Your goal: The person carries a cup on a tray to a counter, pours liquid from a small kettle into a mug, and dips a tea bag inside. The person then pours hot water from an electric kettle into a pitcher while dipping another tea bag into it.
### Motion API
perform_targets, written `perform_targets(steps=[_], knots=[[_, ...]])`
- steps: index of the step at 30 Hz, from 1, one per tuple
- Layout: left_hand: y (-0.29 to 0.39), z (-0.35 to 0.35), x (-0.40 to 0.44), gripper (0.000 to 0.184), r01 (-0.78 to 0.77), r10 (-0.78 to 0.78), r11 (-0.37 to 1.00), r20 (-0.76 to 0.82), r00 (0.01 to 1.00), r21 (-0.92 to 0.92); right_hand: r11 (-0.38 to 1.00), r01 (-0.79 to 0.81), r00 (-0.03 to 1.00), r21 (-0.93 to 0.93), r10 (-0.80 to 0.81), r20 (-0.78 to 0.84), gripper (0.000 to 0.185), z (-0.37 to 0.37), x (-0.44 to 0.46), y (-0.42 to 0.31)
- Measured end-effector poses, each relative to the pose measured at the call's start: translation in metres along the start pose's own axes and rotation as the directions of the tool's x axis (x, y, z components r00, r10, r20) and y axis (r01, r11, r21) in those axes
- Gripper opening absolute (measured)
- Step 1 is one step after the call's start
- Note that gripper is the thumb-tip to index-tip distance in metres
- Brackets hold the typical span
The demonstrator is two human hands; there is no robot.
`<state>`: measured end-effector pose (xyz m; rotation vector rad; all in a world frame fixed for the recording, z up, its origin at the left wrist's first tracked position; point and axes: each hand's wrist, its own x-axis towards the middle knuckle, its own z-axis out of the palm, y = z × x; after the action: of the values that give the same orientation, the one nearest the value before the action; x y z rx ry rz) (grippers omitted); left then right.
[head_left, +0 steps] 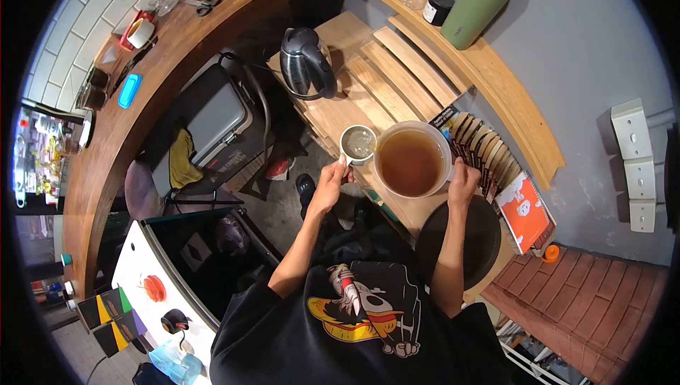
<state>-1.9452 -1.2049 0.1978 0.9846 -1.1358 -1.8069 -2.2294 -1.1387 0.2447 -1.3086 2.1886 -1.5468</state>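
Observation:
My left hand (pixel 331 183) is closed on the handle of a small cup (pixel 358 143) that holds a pale, clear-looking content. On the right, my right hand (pixel 464 181) grips the side of a large translucent pitcher (pixel 411 160) filled with brown liquid. The cup is held close beside the pitcher's left rim, above the wooden slatted table. A black electric kettle (pixel 306 64) stands on the table beyond the cup. Below my right forearm lies a round dark tray (pixel 482 243), partly covered by the arm.
Books and stacked round items (pixel 482 144) stand right of the pitcher. A wooden ledge (pixel 524 112) carries a green bottle (pixel 482 2) and a black jar (pixel 438 8). At left are a curved wooden counter (pixel 163 38), a grey cooler (pixel 212 112) and an open white-topped fridge (pixel 142 264).

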Motion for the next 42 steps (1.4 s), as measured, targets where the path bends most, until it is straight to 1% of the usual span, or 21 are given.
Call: perform_targets(steps=[1,2,4,8,13,17,19,22,23,24,26,28,30,32,33,34,36,37,39,40,42], knots=[[0.001,0.003,0.000,0.049,0.000,0.000,1.000,0.007,1.000,0.001,0.998,-0.059,0.998,0.005,0.059,0.015,0.040,-0.003,-0.001,0.005],[0.002,0.005,-0.001,0.049,0.005,-0.005,1.000,0.008,1.000,0.003,0.998,-0.063,0.998,0.003,0.063,0.009,0.040,-0.006,-0.004,0.011],[0.004,0.009,0.000,0.048,0.007,-0.007,1.000,0.018,1.000,0.006,0.984,-0.132,0.991,0.120,0.131,0.016,0.040,-0.011,-0.005,0.015],[0.009,0.014,0.000,0.047,-0.013,0.013,1.000,0.047,0.999,0.004,0.975,-0.183,0.981,0.124,0.189,-0.035,0.039,-0.019,-0.012,0.028],[0.016,0.017,-0.004,0.047,-0.042,0.041,0.999,0.045,0.998,0.008,0.945,-0.261,0.963,0.196,0.269,-0.014,0.035,-0.025,-0.018,0.044],[0.019,0.008,-0.009,0.047,-0.087,0.085,0.995,0.029,0.996,0.051,0.950,-0.252,0.966,0.181,0.257,-0.001,0.034,-0.030,-0.020,0.050],[0.022,0.001,-0.010,0.047,-0.104,0.103,0.993,0.025,0.994,0.050,0.910,-0.339,0.940,0.237,0.340,0.039,0.034,-0.033,-0.021,0.046],[0.029,-0.009,-0.015,0.047,-0.084,0.084,0.995,-0.003,0.996,0.058,0.925,-0.316,0.949,0.210,0.311,0.054,0.034,-0.037,-0.020,0.034],[0.033,-0.012,-0.016,0.047,-0.091,0.092,0.994,-0.017,0.996,0.060,0.926,-0.335,0.942,0.174,0.329,0.064,0.035,-0.038,-0.021,0.041],[0.037,-0.016,-0.015,0.047,-0.100,0.102,0.993,-0.029,0.994,0.063,0.927,-0.333,0.943,0.174,0.327,0.062,0.035,-0.041,-0.019,0.034],[0.040,-0.028,-0.016,0.047,-0.117,0.118,0.992,-0.010,0.993,0.054,0.916,-0.389,0.919,0.097,0.378,0.114,0.038,-0.047,-0.017,0.014],[0.048,-0.040,-0.015,0.047,-0.111,0.112,0.993,-0.023,0.993,0.051,0.958,-0.266,0.951,-0.103,0.278,0.132,0.033,-0.054,-0.010,0.018],[0.060,-0.055,-0.016,0.047,-0.099,0.102,0.993,-0.035,0.994,0.065,0.988,-0.130,0.989,-0.086,0.135,0.060,0.027,-0.057,-0.001,0.003],[0.072,-0.073,-0.014,0.047,-0.095,0.100,0.992,-0.060,0.993,0.080,0.978,-0.099,0.993,-0.185,0.086,-0.076,0.020,-0.051,0.010,-0.030],[0.078,-0.082,-0.014,0.048,-0.096,0.101,0.992,-0.055,0.993,0.081,0.945,0.009,0.997,-0.326,-0.035,-0.073,0.019,-0.048,0.018,-0.047],[0.084,-0.093,-0.014,0.048,-0.098,0.102,0.992,-0.051,0.994,0.079,0.949,0.040,0.993,-0.313,-0.073,-0.097,0.017,-0.037,0.025,-0.075],[0.096,-0.116,-0.013,0.049,-0.136,0.144,0.984,-0.065,0.987,0.111,0.976,0.113,0.981,-0.186,-0.139,-0.133,0.018,-0.004,0.035,-0.112],[0.105,-0.126,-0.014,0.049,-0.123,0.130,0.987,-0.067,0.989,0.106,0.976,0.134,0.980,-0.172,-0.156,-0.126,0.018,0.016,0.039,-0.127],[0.120,-0.148,-0.017,0.049,-0.121,0.133,0.982,-0.078,0.988,0.143,0.999,0.028,1.000,-0.031,-0.028,-0.014,0.018,0.057,0.041,-0.156],[0.128,-0.159,-0.020,0.049,-0.129,0.144,0.981,-0.105,0.984,0.143,0.993,0.072,0.997,0.090,-0.075,0.023,0.019,0.084,0.043,-0.177],[0.146,-0.178,-0.028,0.048,-0.128,0.149,0.979,-0.129,0.980,0.157,0.976,0.079,0.983,0.203,-0.110,0.149,0.017,0.140,0.043,-0.201]])
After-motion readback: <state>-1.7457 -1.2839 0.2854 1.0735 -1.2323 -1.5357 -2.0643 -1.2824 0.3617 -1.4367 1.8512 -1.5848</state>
